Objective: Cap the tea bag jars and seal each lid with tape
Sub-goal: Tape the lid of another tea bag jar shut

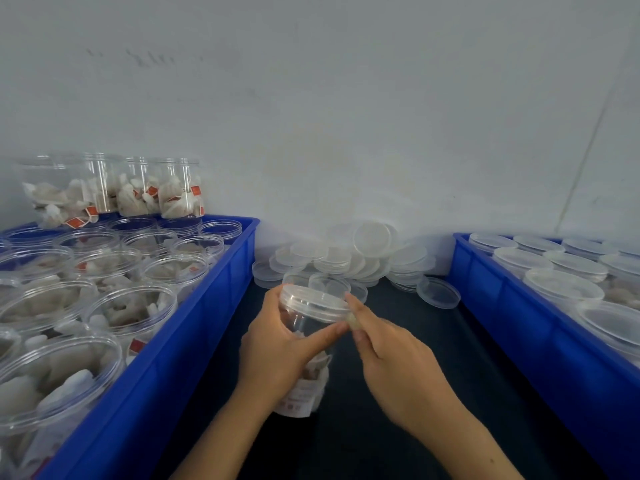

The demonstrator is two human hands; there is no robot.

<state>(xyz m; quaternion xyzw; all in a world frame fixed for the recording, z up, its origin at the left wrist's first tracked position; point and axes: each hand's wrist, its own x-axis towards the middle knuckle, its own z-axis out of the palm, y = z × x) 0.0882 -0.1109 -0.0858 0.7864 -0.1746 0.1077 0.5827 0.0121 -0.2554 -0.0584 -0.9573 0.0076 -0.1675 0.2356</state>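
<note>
Clear plastic made up the jar (306, 327), which stood near upright at the centre of the dark table (398, 393), its long axis running from six o'clock at the base to twelve o'clock at the lid (313, 301). That lid already sat on the mouth. The left hand (277, 355) wrapped the jar's body from nine o'clock, its thumb laid across the front just below the lid. The right hand (391, 355) came in from three o'clock, fingertips pinched narrowly on something small and pale at the lid's rim, probably a tape end, though it was too blurred to be sure. So the rim lay just left of the right fingertips, touching them; wrapping would likely call for turning the jar about its upright axis. Loose lids (349, 258) were heaped at twelve o'clock.
</note>
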